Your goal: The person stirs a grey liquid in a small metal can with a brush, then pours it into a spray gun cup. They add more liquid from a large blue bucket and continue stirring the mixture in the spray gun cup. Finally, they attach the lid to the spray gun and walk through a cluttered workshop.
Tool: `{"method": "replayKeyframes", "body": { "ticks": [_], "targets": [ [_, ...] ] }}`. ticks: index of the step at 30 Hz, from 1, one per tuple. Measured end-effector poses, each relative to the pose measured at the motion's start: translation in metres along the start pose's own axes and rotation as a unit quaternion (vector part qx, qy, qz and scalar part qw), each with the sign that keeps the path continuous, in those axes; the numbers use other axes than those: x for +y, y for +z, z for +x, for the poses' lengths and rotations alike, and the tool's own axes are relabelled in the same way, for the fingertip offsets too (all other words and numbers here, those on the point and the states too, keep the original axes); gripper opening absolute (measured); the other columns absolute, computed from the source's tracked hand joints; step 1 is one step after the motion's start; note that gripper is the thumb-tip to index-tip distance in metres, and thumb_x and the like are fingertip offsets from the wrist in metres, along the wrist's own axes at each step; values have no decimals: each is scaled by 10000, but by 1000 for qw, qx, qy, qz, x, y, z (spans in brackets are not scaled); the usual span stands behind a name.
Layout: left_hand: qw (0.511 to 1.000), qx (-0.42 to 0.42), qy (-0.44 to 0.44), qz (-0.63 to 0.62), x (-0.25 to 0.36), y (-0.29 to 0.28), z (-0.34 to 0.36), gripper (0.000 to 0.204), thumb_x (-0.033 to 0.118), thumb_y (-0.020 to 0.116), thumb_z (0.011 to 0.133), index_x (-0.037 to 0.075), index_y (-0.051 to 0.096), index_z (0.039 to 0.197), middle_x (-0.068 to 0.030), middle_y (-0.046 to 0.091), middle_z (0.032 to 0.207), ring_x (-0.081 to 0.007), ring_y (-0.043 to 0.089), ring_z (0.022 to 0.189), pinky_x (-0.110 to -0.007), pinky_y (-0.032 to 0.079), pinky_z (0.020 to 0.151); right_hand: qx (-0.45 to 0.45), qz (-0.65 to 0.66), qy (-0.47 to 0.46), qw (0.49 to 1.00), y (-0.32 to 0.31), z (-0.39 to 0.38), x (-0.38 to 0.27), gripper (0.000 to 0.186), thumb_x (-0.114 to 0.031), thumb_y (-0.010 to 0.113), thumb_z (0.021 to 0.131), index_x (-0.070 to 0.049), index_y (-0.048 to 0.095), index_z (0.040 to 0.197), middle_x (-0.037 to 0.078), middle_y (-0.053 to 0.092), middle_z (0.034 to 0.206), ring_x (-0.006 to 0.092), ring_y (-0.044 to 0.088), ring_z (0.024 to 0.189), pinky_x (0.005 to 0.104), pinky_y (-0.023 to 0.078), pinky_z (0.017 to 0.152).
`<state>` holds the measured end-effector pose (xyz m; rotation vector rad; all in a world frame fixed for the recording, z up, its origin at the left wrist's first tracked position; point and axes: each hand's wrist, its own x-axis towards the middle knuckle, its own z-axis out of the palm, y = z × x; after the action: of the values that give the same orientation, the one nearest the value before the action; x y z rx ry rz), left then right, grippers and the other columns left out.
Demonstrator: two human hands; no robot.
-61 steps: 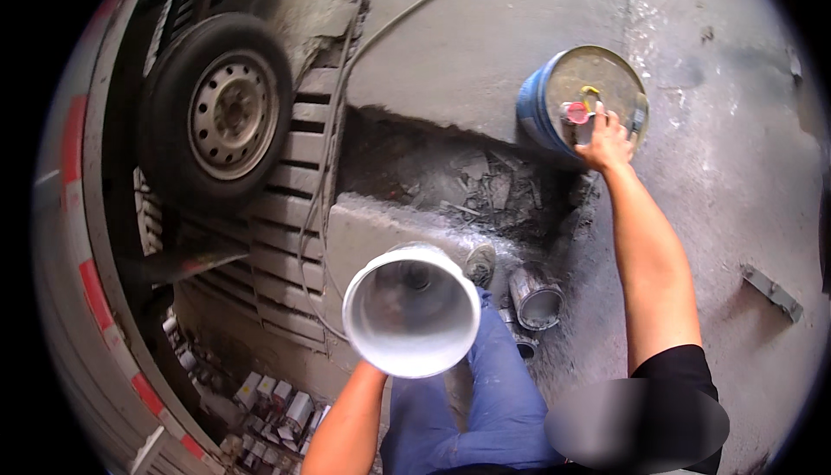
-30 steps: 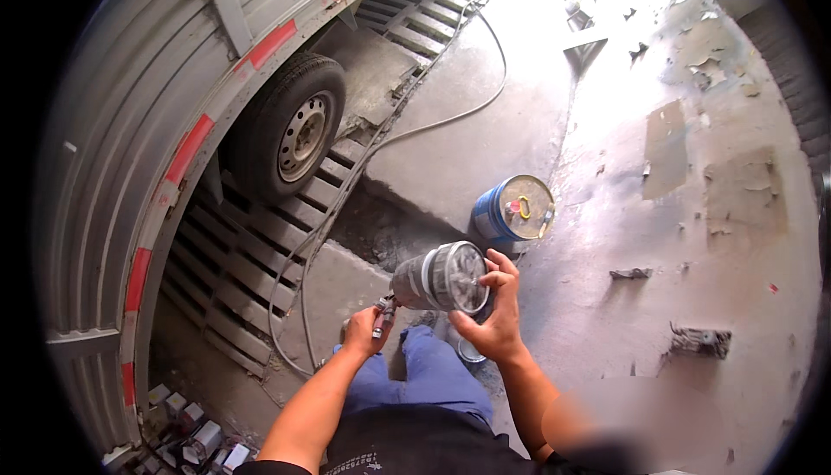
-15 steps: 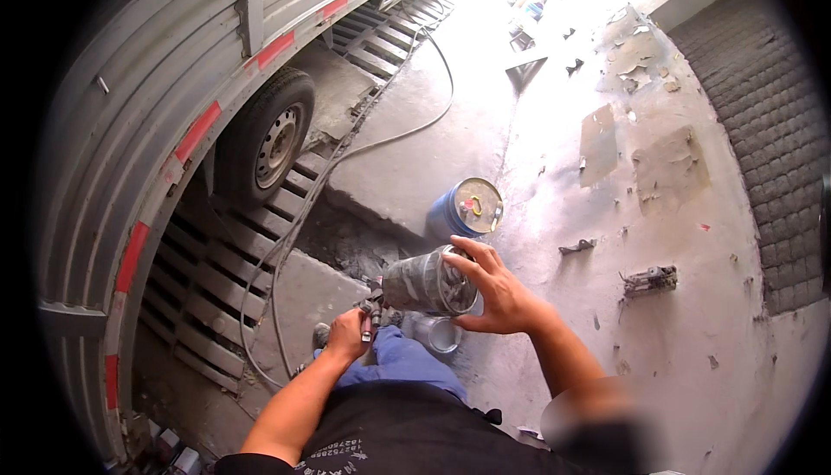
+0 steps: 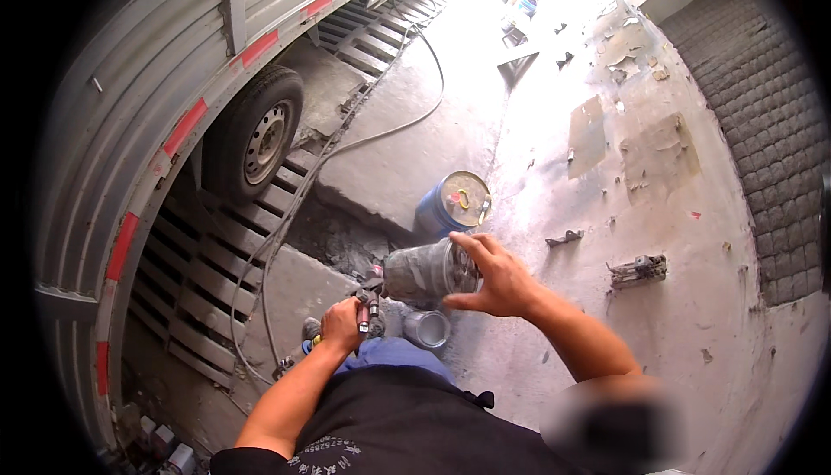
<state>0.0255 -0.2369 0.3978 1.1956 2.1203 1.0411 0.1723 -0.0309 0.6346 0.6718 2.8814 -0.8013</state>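
A spray gun (image 4: 368, 300) is in my left hand (image 4: 340, 325), its fingers wrapped round the handle. Joined to the gun is a large, grey-smeared, see-through cup (image 4: 420, 274), lying nearly on its side with its wide end to the right. My right hand (image 4: 504, 283) curves round that wide end, thumb below and fingers above. The palm hides part of the end. Just below the cup, a small grey-white bucket (image 4: 428, 329) stands on the floor beside my legs.
A blue drum (image 4: 433, 211) with a yellow ring on its lid stands ahead. On the left are a truck's metal side (image 4: 164, 68), its wheel (image 4: 264, 142) and a slatted floor grate (image 4: 203, 306). A hose (image 4: 381, 139) trails along the floor. Metal brackets (image 4: 639, 272) stick out at right.
The cup has turned so that its wide end faces me less. Both hands keep their hold, and my whole view has shifted slightly.
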Motion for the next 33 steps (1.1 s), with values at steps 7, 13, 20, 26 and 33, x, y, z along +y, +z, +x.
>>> {"method": "replayKeyframes", "body": {
  "ticks": [7, 13, 20, 26, 33],
  "targets": [
    [997, 33, 15, 61, 20, 9, 14, 116, 135, 549, 811, 39, 570, 873, -191, 608, 802, -415, 578, 760, -499, 456, 679, -66, 93, 291, 950, -4, 12, 26, 824, -544, 648, 791, 43, 387, 1308, 315, 553, 1163, 407, 537, 1132, 451, 402, 966],
    [998, 44, 15, 32, 22, 12, 21, 111, 135, 537, 828, 37, 579, 862, -204, 611, 810, -415, 582, 782, -499, 459, 687, 17, -16, -49, 999, -19, 5, 17, 914, -423, 763, 700, 33, 320, 1357, 280, 382, 1334, 395, 394, 1257, 419, 349, 1034],
    [998, 58, 5, 34, 29, 7, 19, 103, 125, 527, 833, 38, 577, 856, -200, 608, 803, -417, 582, 783, -500, 457, 681, 40, -7, 91, 995, -10, 4, 8, 858, -442, 727, 709, 36, 368, 1324, 251, 461, 1229, 378, 465, 1178, 412, 374, 1010],
    [993, 70, 53, 77, 23, 8, 14, 90, 112, 550, 793, 54, 561, 861, -169, 601, 791, -402, 570, 757, -490, 452, 667, 23, 90, 177, 980, 3, 5, 21, 730, -480, 665, 777, 44, 477, 1249, 247, 503, 1194, 355, 495, 1159, 397, 383, 997],
    [997, 67, 24, 18, 28, 2, 23, 87, 117, 564, 813, 60, 610, 859, -158, 633, 803, -380, 601, 759, -470, 470, 664, 113, 398, 213, 885, -41, 4, 42, 656, -564, 380, 943, -10, 499, 1274, 136, 551, 1225, 222, 528, 1085, 393, 423, 915]
  ]
}}
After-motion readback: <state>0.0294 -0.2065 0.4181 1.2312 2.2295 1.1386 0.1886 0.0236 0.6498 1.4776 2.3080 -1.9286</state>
